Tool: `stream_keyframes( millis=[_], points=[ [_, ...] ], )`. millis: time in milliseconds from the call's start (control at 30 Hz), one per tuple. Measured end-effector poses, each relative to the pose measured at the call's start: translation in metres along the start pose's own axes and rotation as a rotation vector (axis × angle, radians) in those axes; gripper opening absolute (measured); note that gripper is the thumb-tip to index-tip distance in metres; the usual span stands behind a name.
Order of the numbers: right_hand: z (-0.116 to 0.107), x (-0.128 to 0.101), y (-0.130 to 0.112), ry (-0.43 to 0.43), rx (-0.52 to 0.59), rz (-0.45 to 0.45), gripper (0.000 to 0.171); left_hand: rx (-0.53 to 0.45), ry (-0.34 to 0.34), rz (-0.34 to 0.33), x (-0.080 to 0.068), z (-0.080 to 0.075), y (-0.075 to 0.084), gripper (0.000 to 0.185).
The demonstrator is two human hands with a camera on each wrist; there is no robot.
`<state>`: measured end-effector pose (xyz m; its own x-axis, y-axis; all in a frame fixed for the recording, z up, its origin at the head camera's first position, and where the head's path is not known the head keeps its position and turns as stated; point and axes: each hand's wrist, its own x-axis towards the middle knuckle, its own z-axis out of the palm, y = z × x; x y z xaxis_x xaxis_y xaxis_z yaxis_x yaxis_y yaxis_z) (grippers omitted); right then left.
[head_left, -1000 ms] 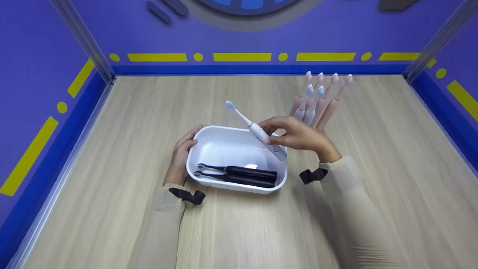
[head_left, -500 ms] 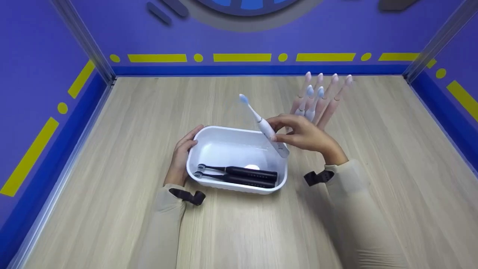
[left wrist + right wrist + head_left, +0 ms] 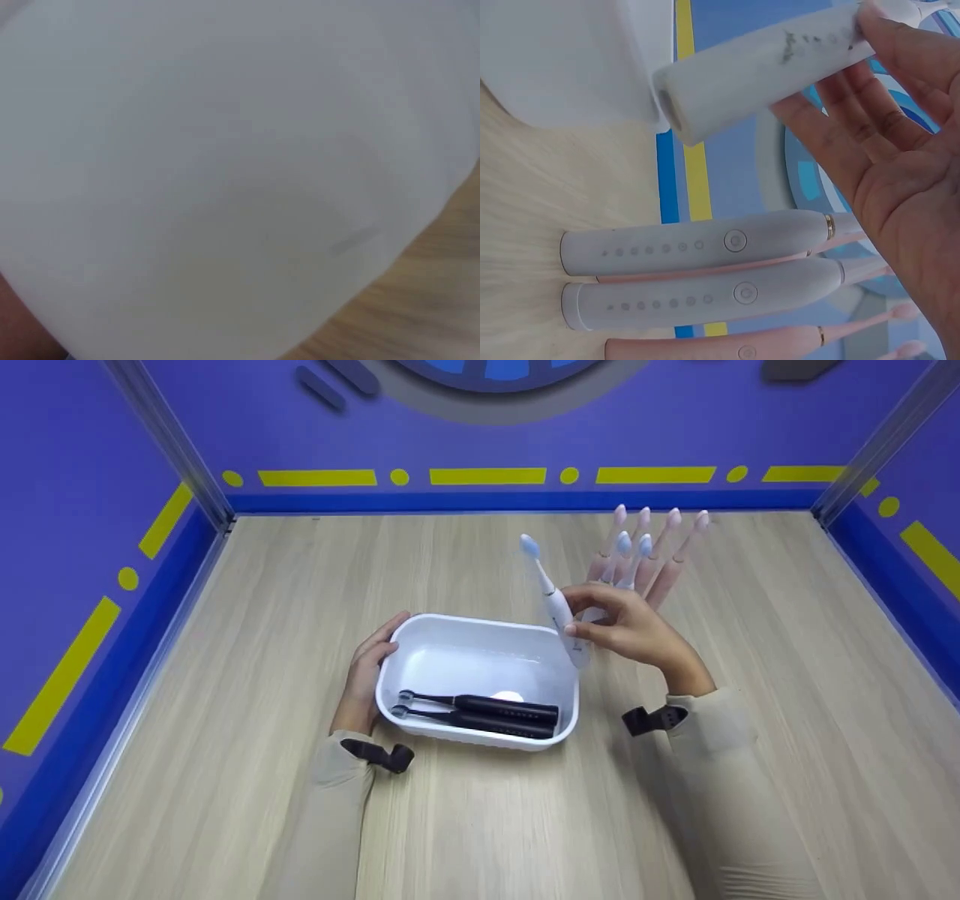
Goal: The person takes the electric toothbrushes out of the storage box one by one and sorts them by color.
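Note:
My right hand (image 3: 626,626) pinches a white electric toothbrush (image 3: 555,604) by its handle, blue brush head up and tilted left, above the far right corner of a white tray (image 3: 390,667). In the right wrist view the white handle (image 3: 765,71) lies across my fingers (image 3: 877,142). My left hand (image 3: 365,675) grips the tray's left rim; the left wrist view shows only the blurred white tray wall (image 3: 225,172). Two black toothbrushes (image 3: 480,712) lie side by side along the tray's near wall.
Several pink and white toothbrushes (image 3: 645,555) lie fanned on the wooden table (image 3: 225,660) just behind my right hand; two white handles (image 3: 697,270) of these show in the right wrist view. Blue walls with yellow stripes close in the table on three sides.
My right hand has carried the white toothbrush to the right and back, from over the tray's middle to its far right corner, tipping it more upright. The left hand and tray stayed put.

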<state>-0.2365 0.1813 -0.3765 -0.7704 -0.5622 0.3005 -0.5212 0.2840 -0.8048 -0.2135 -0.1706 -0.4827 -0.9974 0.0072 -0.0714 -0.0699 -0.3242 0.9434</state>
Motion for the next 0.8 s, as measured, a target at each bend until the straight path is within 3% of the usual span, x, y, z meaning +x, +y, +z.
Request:
stream_keyframes(
  millis=[467,800],
  points=[
    [-0.005,-0.011,0.011,0.190,0.044,-0.024,0.039,-0.019,0.006,-0.008,0.000,0.000,0.000,0.053],
    [-0.013,-0.018,0.017,0.237,0.138,-0.148,0.040,-0.021,-0.009,0.005,0.001,-0.001,-0.001,0.053]
  ],
)
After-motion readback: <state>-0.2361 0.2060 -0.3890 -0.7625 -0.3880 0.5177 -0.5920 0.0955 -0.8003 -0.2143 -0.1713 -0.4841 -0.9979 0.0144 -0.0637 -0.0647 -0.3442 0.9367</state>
